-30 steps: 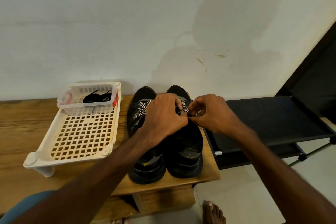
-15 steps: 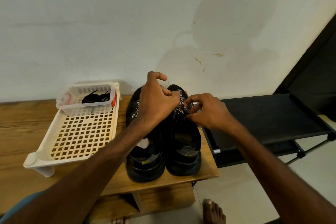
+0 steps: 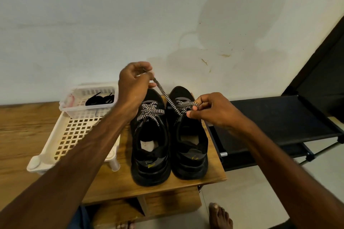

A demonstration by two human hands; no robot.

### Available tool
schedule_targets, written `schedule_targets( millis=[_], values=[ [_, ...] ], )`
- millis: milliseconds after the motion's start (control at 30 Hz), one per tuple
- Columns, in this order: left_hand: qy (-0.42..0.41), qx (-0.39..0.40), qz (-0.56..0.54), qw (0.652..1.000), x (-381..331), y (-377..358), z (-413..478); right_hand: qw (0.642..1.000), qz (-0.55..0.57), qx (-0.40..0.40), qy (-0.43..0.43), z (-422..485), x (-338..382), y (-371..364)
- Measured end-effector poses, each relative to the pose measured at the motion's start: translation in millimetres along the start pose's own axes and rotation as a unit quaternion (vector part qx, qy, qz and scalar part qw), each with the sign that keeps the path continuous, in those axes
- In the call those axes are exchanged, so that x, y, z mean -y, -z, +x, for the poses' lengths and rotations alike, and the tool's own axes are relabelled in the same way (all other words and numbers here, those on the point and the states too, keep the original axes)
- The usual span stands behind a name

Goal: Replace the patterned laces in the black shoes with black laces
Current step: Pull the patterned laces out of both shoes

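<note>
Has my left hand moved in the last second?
Yes. The left hand has lifted off the black shoes and shifted left, toward the small white plastic basket, pulling a zigzag-patterned lace up with it.

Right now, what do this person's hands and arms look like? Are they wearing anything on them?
Both are bare. The left hand and right hand have no gloves, and I can see no rings, watch or bracelet. No sleeves show anywhere up to the picture's edge.
</note>
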State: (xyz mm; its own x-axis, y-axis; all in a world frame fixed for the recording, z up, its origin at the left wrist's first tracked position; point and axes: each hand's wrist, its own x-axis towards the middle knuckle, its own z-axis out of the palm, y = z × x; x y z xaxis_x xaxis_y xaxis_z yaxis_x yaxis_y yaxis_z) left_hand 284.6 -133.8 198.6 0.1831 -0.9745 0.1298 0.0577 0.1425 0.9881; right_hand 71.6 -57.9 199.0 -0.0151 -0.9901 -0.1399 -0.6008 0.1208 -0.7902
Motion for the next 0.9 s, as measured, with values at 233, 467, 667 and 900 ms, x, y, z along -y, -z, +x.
schedule_targets(
  millis=[233, 467, 667, 900],
  values=[
    [-0.136, 0.169, 0.328, 0.919, 10.7, -25.1, -37.5, 0.953, 0.287, -0.094, 0.014, -4.8, 13.9, 23.8],
    [-0.174, 0.258, 0.424, 0.851, 22.9, -32.7, -52.6, 0.915, 0.329, -0.219, 0.082, 1.0, 3.7, 43.3],
    [-0.193, 0.238, 0.489, 0.817, 25.3, -38.3, -56.3, 0.997, -0.041, -0.054, -0.027, 7.4, -16.5, 25.7],
    [-0.147, 0.186, 0.560, 0.794, 28.7, -48.3, -59.5, 0.983, -0.182, 0.019, 0.011, 2.4, -6.1, -6.9]
  ],
)
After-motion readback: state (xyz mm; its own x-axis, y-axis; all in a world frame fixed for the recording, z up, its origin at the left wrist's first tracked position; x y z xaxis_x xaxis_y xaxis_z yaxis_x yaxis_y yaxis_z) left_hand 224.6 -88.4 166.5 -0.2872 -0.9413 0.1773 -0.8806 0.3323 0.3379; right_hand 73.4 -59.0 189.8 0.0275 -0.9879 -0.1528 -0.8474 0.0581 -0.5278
